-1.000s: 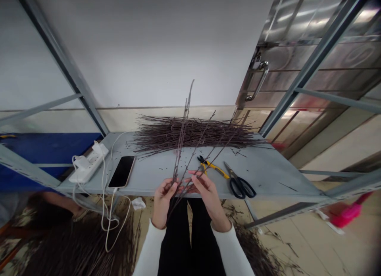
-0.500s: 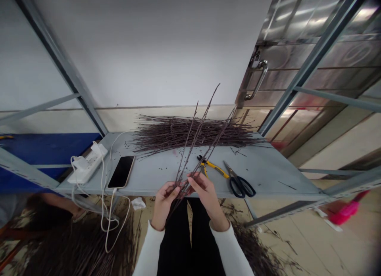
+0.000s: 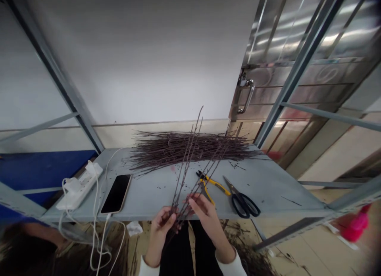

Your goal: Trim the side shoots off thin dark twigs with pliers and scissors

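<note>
Both my hands are just in front of the shelf's near edge, gathering several thin, dark, budded twigs (image 3: pixel 187 181) that rise upward and fan out over the shelf. My left hand (image 3: pixel 161 225) is closed around their lower part. The fingertips of my right hand (image 3: pixel 203 215) pinch the same bunch from the other side. Behind the held twigs lies a wide pile of similar twigs (image 3: pixel 190 148). Yellow-handled pliers (image 3: pixel 210 186) and black-handled scissors (image 3: pixel 243 203) rest just beyond my right hand.
The grey metal shelf (image 3: pixel 149 200) also bears a black smartphone (image 3: pixel 116 193) and a white power strip (image 3: pixel 79 191) with white cables. A co-worker's arm (image 3: pixel 38 234) shows at lower left. Twig litter lies on the floor. A steel door (image 3: pixel 294 73) stands at right.
The whole view has shifted, putting the shelf lower in the picture. The held twigs lean less to the right, and their tips sit lower.
</note>
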Motion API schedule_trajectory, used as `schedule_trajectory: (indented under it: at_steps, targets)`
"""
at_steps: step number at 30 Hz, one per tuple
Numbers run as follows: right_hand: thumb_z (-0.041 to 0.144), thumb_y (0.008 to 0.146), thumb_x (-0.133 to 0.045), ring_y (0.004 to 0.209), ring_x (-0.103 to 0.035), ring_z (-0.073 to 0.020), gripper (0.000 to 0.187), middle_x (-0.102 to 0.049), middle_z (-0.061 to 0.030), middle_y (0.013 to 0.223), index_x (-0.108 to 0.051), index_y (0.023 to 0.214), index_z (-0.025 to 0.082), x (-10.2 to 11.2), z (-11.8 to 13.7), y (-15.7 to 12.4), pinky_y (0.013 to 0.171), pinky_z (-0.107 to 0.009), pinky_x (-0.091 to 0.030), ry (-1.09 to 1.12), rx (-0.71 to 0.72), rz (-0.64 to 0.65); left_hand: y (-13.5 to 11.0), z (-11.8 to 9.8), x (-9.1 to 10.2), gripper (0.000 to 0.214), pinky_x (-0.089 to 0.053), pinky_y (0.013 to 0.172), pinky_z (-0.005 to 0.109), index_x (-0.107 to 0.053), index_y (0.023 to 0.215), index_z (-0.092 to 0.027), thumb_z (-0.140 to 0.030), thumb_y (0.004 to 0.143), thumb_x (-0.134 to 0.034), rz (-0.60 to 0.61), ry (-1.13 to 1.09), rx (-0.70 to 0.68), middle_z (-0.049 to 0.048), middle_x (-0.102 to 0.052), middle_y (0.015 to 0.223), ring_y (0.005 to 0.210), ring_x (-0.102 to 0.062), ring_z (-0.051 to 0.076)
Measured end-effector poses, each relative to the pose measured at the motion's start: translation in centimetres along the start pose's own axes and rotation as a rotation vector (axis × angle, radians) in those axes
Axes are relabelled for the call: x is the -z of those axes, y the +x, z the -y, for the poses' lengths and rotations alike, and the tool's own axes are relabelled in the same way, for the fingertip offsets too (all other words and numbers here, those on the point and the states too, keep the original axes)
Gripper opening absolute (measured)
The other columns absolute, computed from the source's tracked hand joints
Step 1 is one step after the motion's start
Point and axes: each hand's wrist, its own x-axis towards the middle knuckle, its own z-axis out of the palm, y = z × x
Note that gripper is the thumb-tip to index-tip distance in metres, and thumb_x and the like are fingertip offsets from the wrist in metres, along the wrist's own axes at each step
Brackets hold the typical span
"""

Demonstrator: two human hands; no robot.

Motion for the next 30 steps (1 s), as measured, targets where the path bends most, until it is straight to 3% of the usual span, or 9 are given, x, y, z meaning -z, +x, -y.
schedule_trajectory:
  at_steps: [3, 8, 11, 15, 19, 26, 30]
  targets:
    - [0.054, 0.077, -0.065, 0.067, -0.066, -0.0189, 0.041, -0.072, -0.0068, 0.083, -0.065, 0.096, 0.019, 0.0, -0.2, 0.2, 0.060, -0.031, -0.055, 0.008, -0.003, 0.014, -0.4, 0.9, 1.0, 0.037, -0.043, 0.043, 0.022, -0.069, 0.076, -0.016, -0.045, 0.057, -0.083, 0.027, 0.052, 0.028, 0.0012, -0.066, 0.062, 0.045, -0.058, 0.013]
    - [0.052, 0.067, -0.075, 0.059, -0.067, -0.0188, 0.048, -0.072, -0.0056, 0.077, -0.061, 0.095, 0.017, -0.8, -0.8, 0.6, 0.053, -0.030, -0.054, 0.021, -0.083, -0.084, -1.6, 3.2, 2.5, 0.040, -0.040, 0.041, 0.023, -0.070, 0.077, -0.018, -0.051, 0.057, -0.081, 0.021, 0.069, 0.087, 0.0025, -0.068, 0.062, 0.045, -0.059, 0.015]
    - [0.054, 0.065, -0.075, 0.053, -0.065, -0.0165, 0.049, -0.071, -0.0039, 0.073, -0.060, 0.094, 0.016, -1.6, -1.2, 0.6, 0.047, -0.027, -0.052, 0.070, -0.124, -0.059, -1.9, 3.9, 3.0, 0.041, -0.040, 0.042, 0.023, -0.070, 0.078, -0.019, -0.053, 0.058, -0.080, 0.013, 0.072, 0.101, 0.0024, -0.069, 0.065, 0.046, -0.059, 0.015]
    - [0.050, 0.067, -0.075, 0.050, -0.062, -0.0141, 0.039, -0.069, -0.0017, 0.065, -0.062, 0.083, 0.016, -2.0, -1.4, 0.4, 0.050, -0.027, -0.052, 0.063, -0.108, 0.013, -2.0, 3.6, 2.8, 0.036, -0.041, 0.044, 0.023, -0.070, 0.076, -0.018, -0.049, 0.061, -0.080, -0.007, 0.055, 0.089, 0.0021, -0.069, 0.068, 0.049, -0.060, 0.015]
    - [0.048, 0.068, -0.075, 0.052, -0.063, -0.0165, 0.034, -0.069, -0.0026, 0.064, -0.062, 0.076, 0.018, -1.8, -1.3, 0.2, 0.053, -0.030, -0.054, 0.021, -0.060, -0.049, -1.8, 3.1, 2.2, 0.034, -0.039, 0.042, 0.021, -0.069, 0.071, -0.017, -0.046, 0.059, -0.081, -0.039, 0.004, 0.101, 0.0032, -0.070, 0.069, 0.052, -0.059, 0.015]
    - [0.058, 0.067, -0.071, 0.051, -0.065, -0.0218, 0.054, -0.073, -0.0074, 0.072, -0.065, 0.101, 0.017, -2.1, -1.3, -0.2, 0.056, -0.038, -0.056, 0.061, -0.104, -0.192, -1.7, 3.1, 0.6, 0.041, -0.041, 0.041, 0.020, -0.067, 0.068, -0.015, -0.046, 0.049, -0.086, -0.193, -0.095, 0.100, 0.0011, -0.068, 0.062, 0.049, -0.060, 0.013]
    - [0.058, 0.066, -0.072, 0.054, -0.068, -0.0244, 0.055, -0.073, -0.0060, 0.071, -0.064, 0.103, 0.018, -1.6, -1.2, -0.2, 0.060, -0.042, -0.057, 0.110, -0.129, -0.208, -1.6, 2.6, 1.1, 0.039, -0.049, 0.046, 0.024, -0.066, 0.077, -0.017, -0.045, 0.056, -0.084, -0.260, -0.126, 0.068, 0.0000, -0.069, 0.065, 0.055, -0.066, 0.018]
